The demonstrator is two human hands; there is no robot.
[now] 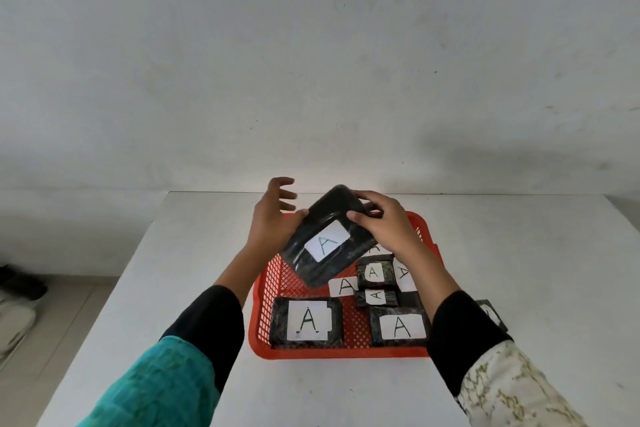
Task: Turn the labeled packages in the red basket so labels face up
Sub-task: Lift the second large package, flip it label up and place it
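A glossy black wrapped package with a white paper label is clamped by the right hand above the red mesh basket; the left hand, fingers spread, touches its edge. Packages beneath are partly hidden.

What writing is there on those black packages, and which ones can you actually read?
"A": white label on the held package.
"A": near-left package.
"A": near-right package.
"A": small middle package.
"A", sideways: package below it.
"A": loose-looking label.
Others are partly hidden.

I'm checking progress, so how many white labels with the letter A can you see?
8: one on the held package, two front, five mid-right. Others may be hidden.
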